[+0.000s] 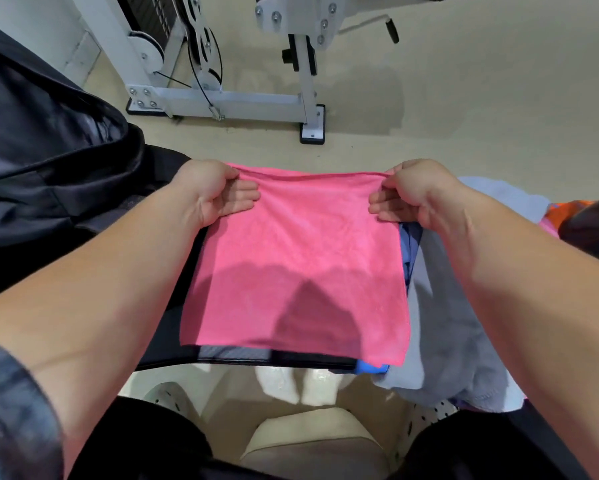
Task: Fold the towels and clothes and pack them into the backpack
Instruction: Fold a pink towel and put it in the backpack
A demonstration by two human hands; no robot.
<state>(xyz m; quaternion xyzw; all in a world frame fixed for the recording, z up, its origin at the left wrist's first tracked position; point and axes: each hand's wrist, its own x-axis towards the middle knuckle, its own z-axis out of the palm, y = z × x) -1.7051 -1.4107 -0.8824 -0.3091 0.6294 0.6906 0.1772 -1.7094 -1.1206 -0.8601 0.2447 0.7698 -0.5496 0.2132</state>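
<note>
Pink towel (291,265) lies flat and smooth, far corners pinched by left hand (211,192) and right hand (415,192).

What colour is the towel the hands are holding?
Pink, plain with no pattern. The towel shows best in the head view.

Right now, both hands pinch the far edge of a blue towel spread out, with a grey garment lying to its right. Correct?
Not quite. The head view shows the towel is pink, not blue. The left hand and right hand do pinch its far edge, it is spread out, and the grey garment lies to its right.
</note>
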